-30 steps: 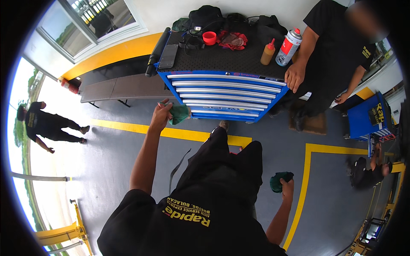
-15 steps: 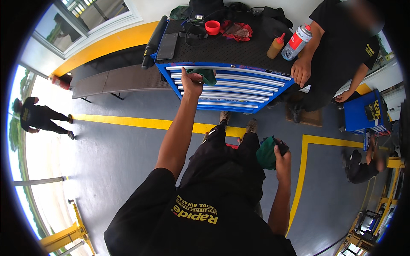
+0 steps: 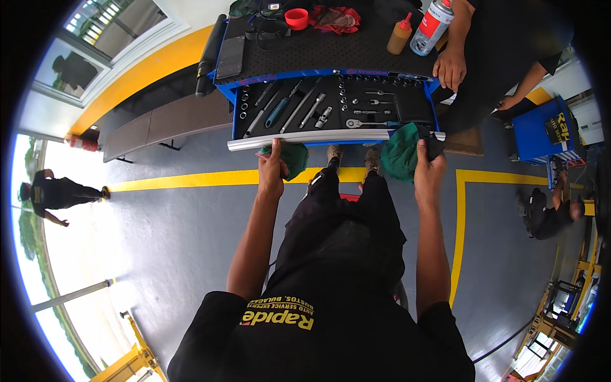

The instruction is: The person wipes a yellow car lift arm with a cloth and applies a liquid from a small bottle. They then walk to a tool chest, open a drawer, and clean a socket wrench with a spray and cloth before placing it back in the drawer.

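The top drawer (image 3: 331,137) of a blue tool chest is pulled out, showing black foam with tools in cutouts. My left hand (image 3: 272,170) grips the silver drawer edge left of its middle, thumb on top, with a green cloth (image 3: 294,160) bunched under the edge. At the drawer's right end my right hand (image 3: 430,170) is closed on another green cloth (image 3: 400,156) with a dark part, pressed against the edge. Inside lie a blue-handled screwdriver (image 3: 277,112), a ratchet (image 3: 366,123), extension bars (image 3: 298,111) and several sockets (image 3: 244,107).
On the chest top (image 3: 331,51) are a phone-like slab (image 3: 230,58), a red cup (image 3: 296,19), a red rag (image 3: 336,20), an amber squeeze bottle (image 3: 399,37) and a spray can (image 3: 433,27). A co-worker's hand (image 3: 450,69) rests on its right corner. A bench (image 3: 165,127) stands left.
The top drawer has come out toward me, with my left hand on its edge. My right hand has risen with its green cloth to the drawer's right end.
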`<control>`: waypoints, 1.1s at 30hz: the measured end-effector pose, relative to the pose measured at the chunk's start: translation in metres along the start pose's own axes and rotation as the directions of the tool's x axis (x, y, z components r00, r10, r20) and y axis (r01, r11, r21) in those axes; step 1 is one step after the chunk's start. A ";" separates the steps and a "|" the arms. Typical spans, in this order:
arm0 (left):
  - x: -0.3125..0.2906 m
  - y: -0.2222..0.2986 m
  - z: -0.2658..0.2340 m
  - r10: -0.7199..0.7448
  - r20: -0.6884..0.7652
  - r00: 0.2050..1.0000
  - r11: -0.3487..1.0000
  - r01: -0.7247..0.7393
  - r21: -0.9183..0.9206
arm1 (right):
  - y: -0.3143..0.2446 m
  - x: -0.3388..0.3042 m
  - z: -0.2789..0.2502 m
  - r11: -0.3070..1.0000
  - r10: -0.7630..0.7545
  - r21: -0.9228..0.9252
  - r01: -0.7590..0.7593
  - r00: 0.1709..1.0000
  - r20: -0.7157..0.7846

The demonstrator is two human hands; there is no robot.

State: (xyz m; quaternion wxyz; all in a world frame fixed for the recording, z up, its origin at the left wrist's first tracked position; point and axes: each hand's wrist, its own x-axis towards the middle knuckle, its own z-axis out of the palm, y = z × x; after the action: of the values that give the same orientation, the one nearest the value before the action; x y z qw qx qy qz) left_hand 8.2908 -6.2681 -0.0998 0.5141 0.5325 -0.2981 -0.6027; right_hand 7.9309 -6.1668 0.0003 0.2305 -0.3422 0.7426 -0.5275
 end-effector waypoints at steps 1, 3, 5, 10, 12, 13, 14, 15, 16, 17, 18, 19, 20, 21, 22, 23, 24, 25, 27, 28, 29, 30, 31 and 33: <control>-0.022 0.002 -0.006 -0.059 0.017 0.998 0.998 0.059 0.016 | 0.002 0.003 0.007 0.998 -0.057 0.019 0.058 0.998 -0.022; -0.058 -0.009 -0.025 -0.072 -0.022 0.997 0.994 0.074 0.082 | 0.003 0.000 0.017 0.984 -0.178 -0.008 0.178 0.984 -0.010; -0.095 -0.019 -0.033 -0.064 -0.011 0.998 0.989 0.064 0.133 | 0.004 -0.002 0.021 0.950 -0.298 -0.089 0.298 0.954 0.023; -0.158 -0.013 -0.050 -0.206 -0.034 0.978 0.898 0.203 0.390 | 0.037 -0.031 0.029 0.900 -0.338 -0.255 0.354 0.935 0.105; -0.164 0.003 -0.060 -0.303 -0.045 0.952 0.810 0.282 0.514 | 0.025 -0.043 0.027 0.908 -0.291 -0.279 0.313 0.949 0.119; -0.168 0.014 -0.065 -0.347 0.016 0.938 0.755 0.269 0.598 | 0.022 -0.048 0.026 0.911 -0.266 -0.292 0.290 0.957 0.120; -0.170 0.037 -0.064 -0.390 0.088 0.916 0.701 0.234 0.673 | 0.022 -0.049 0.022 0.921 -0.242 -0.282 0.268 0.963 0.122; -0.170 0.057 -0.063 -0.434 0.160 0.887 0.651 0.186 0.736 | 0.023 -0.050 0.020 0.921 -0.259 -0.265 0.287 0.957 0.133; -0.169 0.079 -0.061 -0.303 0.396 0.867 0.657 -0.111 0.746 | 0.024 -0.050 0.019 0.919 -0.277 -0.249 0.305 0.951 0.140; -0.165 0.106 -0.056 -0.309 0.469 0.827 0.715 -0.123 0.688 | 0.024 -0.047 0.019 0.913 -0.307 -0.233 0.335 0.940 0.148; -0.160 0.136 -0.045 -0.317 0.542 0.779 0.768 -0.125 0.628 | 0.025 -0.046 0.014 0.951 -0.204 -0.201 0.235 0.965 0.165; -0.153 0.161 -0.032 -0.192 0.590 0.784 0.885 -0.122 0.449 | 0.019 -0.044 0.014 0.981 -0.176 -0.053 0.187 0.970 0.171; -0.135 0.165 -0.022 -0.102 0.528 0.843 0.925 -0.115 0.363 | 0.011 -0.043 0.016 0.987 -0.139 0.101 0.122 0.973 0.183; -0.117 0.168 -0.012 -0.007 0.458 0.889 0.955 -0.129 0.267 | 0.004 -0.049 0.019 0.967 -0.091 0.251 0.038 0.975 0.202; -0.099 0.172 -0.004 0.089 0.373 0.923 0.971 -0.164 0.175 | -0.016 -0.052 0.021 0.956 -0.041 0.289 -0.048 0.955 0.292; -0.071 0.162 -0.004 0.193 0.276 0.941 0.908 -0.279 0.313 | -0.031 -0.050 0.028 0.981 -0.097 0.189 0.035 0.939 0.330; -0.044 0.153 -0.008 0.320 0.189 0.928 0.814 -0.371 0.447 | -0.047 -0.043 0.036 0.987 -0.155 0.090 0.130 0.915 0.372; -0.023 0.140 -0.012 0.447 0.127 0.885 0.698 -0.434 0.570 | -0.055 -0.034 0.041 0.974 -0.201 -0.015 0.227 0.890 0.408; 0.001 0.097 -0.028 0.569 0.124 0.813 0.471 -0.446 0.761 | -0.036 -0.011 0.049 0.918 -0.273 -0.195 0.346 0.905 0.326; 0.013 0.086 -0.033 0.634 0.133 0.762 0.344 -0.432 0.834 | -0.035 0.006 0.053 0.923 -0.264 -0.205 0.326 0.923 0.282; 0.017 0.078 -0.035 0.636 0.135 0.759 0.347 -0.438 0.829 | -0.036 0.023 0.055 0.929 -0.249 -0.217 0.301 0.939 0.238; 0.014 0.070 -0.041 0.636 0.131 0.761 0.352 -0.436 0.828 | -0.041 0.040 0.056 0.922 -0.278 -0.222 0.318 0.941 0.194; 0.011 0.064 -0.043 0.634 0.125 0.763 0.362 -0.436 0.824 | -0.040 0.066 0.058 0.932 -0.304 -0.168 0.320 0.946 0.114; 0.002 0.065 -0.047 0.693 0.055 0.718 0.452 -0.493 0.744 | -0.057 0.123 0.068 0.932 -0.332 -0.157 0.325 0.943 -0.018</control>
State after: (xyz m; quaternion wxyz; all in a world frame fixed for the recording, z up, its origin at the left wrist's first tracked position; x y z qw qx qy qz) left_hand 8.3548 -6.2799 -0.0534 0.4774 0.6208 -0.6055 -0.1420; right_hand 7.9127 -6.3131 0.0338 0.0957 -0.4664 0.7179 -0.5079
